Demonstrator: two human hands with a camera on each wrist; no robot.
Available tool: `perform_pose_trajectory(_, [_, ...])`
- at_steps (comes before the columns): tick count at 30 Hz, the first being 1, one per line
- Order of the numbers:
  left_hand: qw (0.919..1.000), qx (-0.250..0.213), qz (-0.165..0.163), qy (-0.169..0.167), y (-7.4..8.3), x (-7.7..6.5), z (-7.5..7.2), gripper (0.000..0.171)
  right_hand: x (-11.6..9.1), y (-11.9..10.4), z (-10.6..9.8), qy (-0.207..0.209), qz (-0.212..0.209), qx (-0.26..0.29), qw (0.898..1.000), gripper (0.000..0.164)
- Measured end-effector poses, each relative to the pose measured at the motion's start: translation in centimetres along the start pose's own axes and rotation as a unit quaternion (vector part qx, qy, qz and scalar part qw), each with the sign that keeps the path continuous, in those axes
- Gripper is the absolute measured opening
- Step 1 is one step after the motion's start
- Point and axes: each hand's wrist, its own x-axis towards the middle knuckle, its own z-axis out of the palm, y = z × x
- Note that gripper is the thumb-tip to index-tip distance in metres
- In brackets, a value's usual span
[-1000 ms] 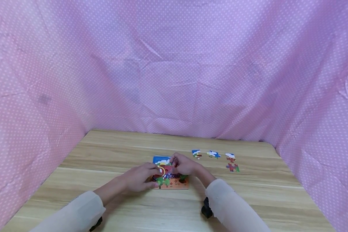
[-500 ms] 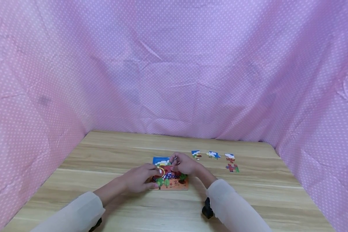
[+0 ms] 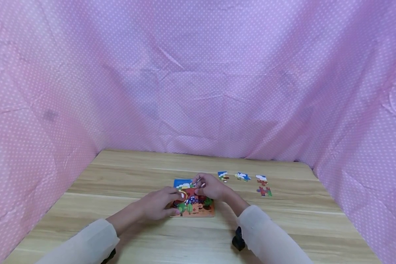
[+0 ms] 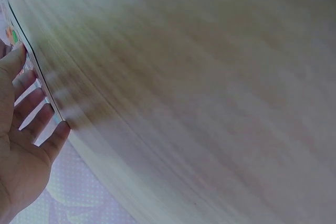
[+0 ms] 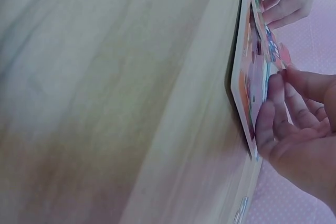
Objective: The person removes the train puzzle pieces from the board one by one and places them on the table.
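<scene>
A printed jigsaw puzzle board [image 3: 208, 213] lies before me in the head view, showing blue sky, red shapes and orange ground. Over it sits a joined section of puzzle pieces [image 3: 190, 208]; in the right wrist view this section [image 5: 269, 43] stands tilted up, with a gap above the board. My right hand [image 3: 211, 187] pinches its upper right corner between thumb and index finger [image 5: 295, 80], other fingers beside the board's edge. My left hand [image 3: 158, 203] holds the section's left side, thumb at the near corner and fingers spread farther back. Its palm hides that edge.
Several loose puzzle pieces lie at the back right: a blue and yellow piece [image 3: 223, 176], a blue and white piece [image 3: 242, 176], a white and red piece [image 3: 261, 179] and a red and green piece [image 3: 264, 191]. A pink dotted cloth [image 3: 198, 91] surrounds the wooden table [image 3: 135, 165].
Both hands stay nearly in place. The joined section has shifted slightly, and its right and lower edges now show more distinctly over the board. The loose pieces lie where they were.
</scene>
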Motion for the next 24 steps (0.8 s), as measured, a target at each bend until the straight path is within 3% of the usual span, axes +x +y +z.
perform_pose_trajectory(10, [1.0,-0.003,-0.001,-0.003,0.1,-0.05,-0.13,0.042,-0.66,-0.83,0.4,-0.002,0.008,0.085,0.996,0.026])
perform_pose_trajectory(20, [0.9999,0.011,-0.001,0.0,0.05,0.08,0.0,0.045,-0.9,-0.56,0.22,-0.011,0.002,0.069,0.998,0.042])
perform_pose_trajectory(24, [0.9996,0.021,0.017,0.001,0.12,0.11,-0.02,0.043,-0.85,-0.44,0.39,-0.009,0.004,0.052,0.999,0.045])
